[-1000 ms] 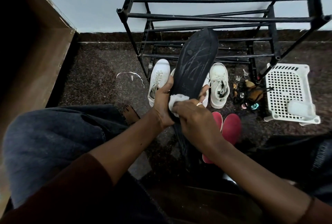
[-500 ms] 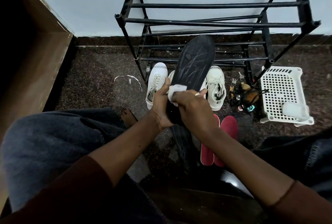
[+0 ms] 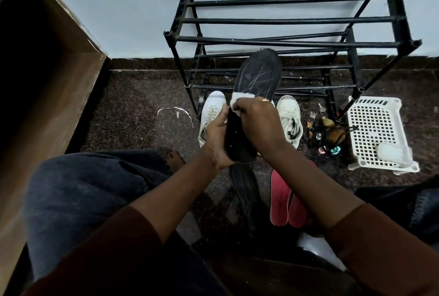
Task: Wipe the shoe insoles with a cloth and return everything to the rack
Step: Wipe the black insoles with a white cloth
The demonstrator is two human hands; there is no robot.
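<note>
Left hand (image 3: 217, 139) curls round the heel end of the black insole (image 3: 257, 74), toe raised toward the far rack (image 3: 285, 39), baring its face. Right hand (image 3: 259, 124) fingers bunch the cloth (image 3: 237, 99) against mid-insole. 2 red insoles (image 3: 282, 198) lie near.

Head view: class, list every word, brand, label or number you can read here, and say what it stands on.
None can be read.
The black insole shows only pale streaks, no letters.
The white shoes, red insoles and white basket show no print.
</note>
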